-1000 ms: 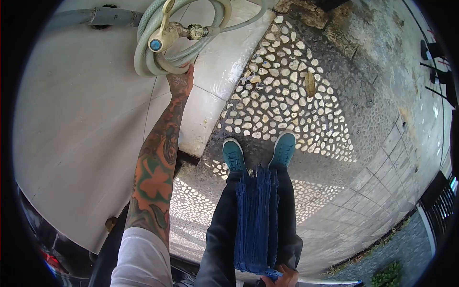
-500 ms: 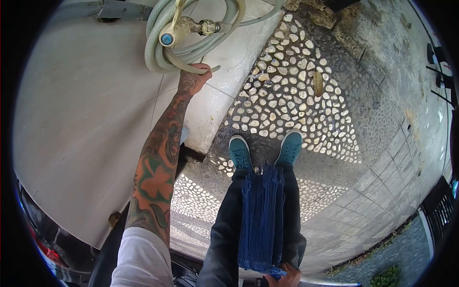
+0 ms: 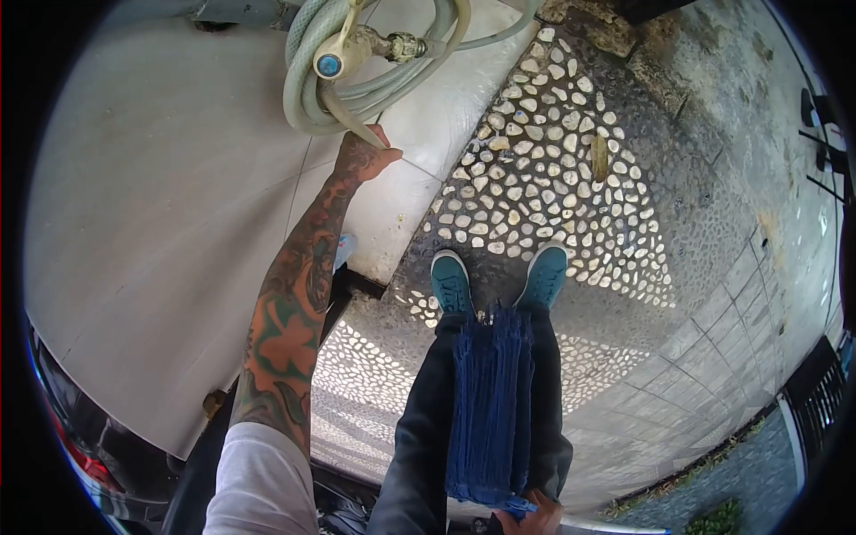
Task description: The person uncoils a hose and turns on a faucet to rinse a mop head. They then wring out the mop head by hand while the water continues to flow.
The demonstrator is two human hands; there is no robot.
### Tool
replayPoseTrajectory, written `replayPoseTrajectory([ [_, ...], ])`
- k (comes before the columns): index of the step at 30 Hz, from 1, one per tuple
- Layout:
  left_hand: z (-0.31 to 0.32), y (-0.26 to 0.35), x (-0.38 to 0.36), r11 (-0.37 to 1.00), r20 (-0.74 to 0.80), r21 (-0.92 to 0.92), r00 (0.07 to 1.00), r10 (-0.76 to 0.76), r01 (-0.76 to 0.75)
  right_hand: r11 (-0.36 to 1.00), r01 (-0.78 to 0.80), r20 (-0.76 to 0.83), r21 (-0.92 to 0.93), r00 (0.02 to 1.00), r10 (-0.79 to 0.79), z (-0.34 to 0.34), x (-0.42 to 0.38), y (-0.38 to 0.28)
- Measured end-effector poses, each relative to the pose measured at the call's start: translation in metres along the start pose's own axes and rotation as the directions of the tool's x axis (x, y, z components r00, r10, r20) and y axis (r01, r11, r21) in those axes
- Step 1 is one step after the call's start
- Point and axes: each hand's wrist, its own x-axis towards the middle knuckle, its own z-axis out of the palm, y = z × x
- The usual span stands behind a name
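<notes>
"Anything you can't make out?"
"The coiled hose point(image 3: 301, 80) runs off the top edge at twelve o'clock, and so does the lever of the tap point(image 3: 350, 52) that it hangs around. A pale object point(image 3: 346, 249) is mostly hidden behind the left forearm; I can't say what it is. The right forearm is largely out of sight at the bottom edge."
"And the arms?"
"The left one stretches almost straight from seven o'clock to eleven. The left hand point(image 3: 368, 155) is curled, grasping the hose's loose end with the thumb side towards two o'clock. I can't see all its fingertips. The right hand point(image 3: 538, 514) is low at five o'clock, grasping the near end of a blue brush point(image 3: 489, 406)."
"Where do those things lie?"
"The hose coil is just beyond the left hand, towards twelve o'clock. The brush extends from the right hand towards eleven o'clock, between the legs, its frayed tips near the teal shoes point(image 3: 451, 283)."
</notes>
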Motion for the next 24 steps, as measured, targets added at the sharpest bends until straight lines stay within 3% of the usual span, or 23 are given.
replayPoseTrajectory([
  [3, 0.007, 0.017, 0.001, 0.990, 0.061, 0.116, 0.994, -0.092, 0.084, 0.998, -0.056, 0.057, 0.026, 0.997, 0.054, -0.006, 0.005, -0.004],
  [7, 0.006, 0.015, 0.004, 0.977, 0.129, 0.174, 0.981, -0.147, 0.123, 1.000, 0.003, -0.020, 0.006, 1.000, -0.003, -0.009, 0.011, -0.009],
  [9, 0.004, 0.010, 0.001, 0.940, 0.000, 0.339, 0.999, 0.037, -0.035, 0.999, 0.040, -0.067, -0.020, 0.997, -0.042, -0.013, 0.014, -0.012],
  [10, -0.002, 0.013, 0.001, 0.939, 0.001, 0.341, 0.999, 0.035, -0.033, 0.999, -0.002, -0.001, 0.032, 1.000, 0.002, -0.016, 0.017, -0.012],
  [12, -0.016, 0.018, 0.005, 0.885, 0.290, 0.453, 0.921, -0.261, 0.108, 0.995, -0.046, 0.066, 0.084, 0.997, 0.040, -0.017, 0.020, -0.013],
  [19, -0.029, 0.014, -0.005, 0.779, 0.259, 0.617, 0.908, -0.329, 0.107, 0.997, 0.044, -0.030, 0.067, 0.999, -0.042, -0.012, 0.017, -0.010],
  [22, -0.038, 0.014, -0.010, 0.782, 0.157, 0.618, 0.961, -0.229, 0.085, 0.998, 0.044, -0.036, 0.034, 0.998, -0.042, -0.004, 0.010, -0.004],
  [24, -0.045, 0.013, -0.003, 0.832, 0.351, 0.539, 0.864, -0.361, 0.129, 0.999, 0.039, -0.030, 0.016, 0.999, -0.038, 0.003, 0.002, 0.001],
])
